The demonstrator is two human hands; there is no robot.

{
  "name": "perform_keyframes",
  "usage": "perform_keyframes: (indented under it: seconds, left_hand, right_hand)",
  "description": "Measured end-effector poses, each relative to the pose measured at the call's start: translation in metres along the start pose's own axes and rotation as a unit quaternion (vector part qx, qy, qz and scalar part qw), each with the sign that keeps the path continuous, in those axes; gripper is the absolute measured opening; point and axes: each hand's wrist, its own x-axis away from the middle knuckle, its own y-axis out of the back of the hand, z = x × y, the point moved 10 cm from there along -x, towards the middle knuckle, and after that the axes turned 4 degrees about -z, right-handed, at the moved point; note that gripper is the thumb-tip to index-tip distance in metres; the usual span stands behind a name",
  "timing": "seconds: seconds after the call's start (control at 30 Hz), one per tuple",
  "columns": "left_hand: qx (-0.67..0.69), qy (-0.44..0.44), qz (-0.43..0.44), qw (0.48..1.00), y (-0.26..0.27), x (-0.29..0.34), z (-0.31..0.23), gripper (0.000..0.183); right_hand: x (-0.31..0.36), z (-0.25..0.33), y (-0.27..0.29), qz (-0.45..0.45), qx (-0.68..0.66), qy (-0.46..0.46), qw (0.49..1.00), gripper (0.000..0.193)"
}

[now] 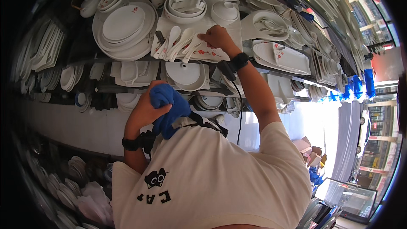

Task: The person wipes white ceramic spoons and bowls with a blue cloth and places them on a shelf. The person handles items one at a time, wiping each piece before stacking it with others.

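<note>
My left hand (143, 109) is closed round a bunched blue cloth (179, 109) in front of my chest. Out over the shelf, my right hand (218, 39) has its fingers drawn together at the bowl end of a white ceramic spoon (193, 47). That spoon is the rightmost of several lying side by side; the fingertips are partly hidden. Beside it lie more white spoons (171, 39) on a rectangular white tray (231, 24) with red flower prints. Behind the spoons stand stacked white bowls (168, 16) and a lidded white pot (224, 12).
Left of the tray is a stack of round white plates (123, 23). To its right sit a large spouted bowl (253, 29) and oblong dishes (292, 59). Lower shelves hold more bowls (182, 74). A black cable (241, 123) hangs by my right arm; cardboard boxes (313, 154) lie on the floor.
</note>
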Motion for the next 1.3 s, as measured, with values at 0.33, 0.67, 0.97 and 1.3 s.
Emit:
perform_keyframes:
  seconds: [0.33,0.67,0.97,1.3]
  left_hand:
    - [0.023,-0.021,-0.014,0.999,-0.022,-0.019,-0.017,0.055]
    - [0.044,-0.001,-0.002,0.999,-0.083,-0.044,-0.041,0.055]
    - [0.014,-0.03,-0.012,0.999,-0.123,-0.063,-0.057,0.053]
    - [0.009,-0.048,0.008,0.999,-0.139,-0.077,-0.069,0.037]
  right_hand:
    - [-0.004,-0.049,0.075,-0.143,0.081,0.06,0.984,0.034]
    - [0.018,-0.218,0.288,-0.324,0.35,0.011,0.879,0.019]
    - [-0.002,-0.244,0.291,-0.26,0.406,0.04,0.875,0.017]
    - [0.024,-0.231,0.3,-0.278,0.273,0.059,0.919,0.016]
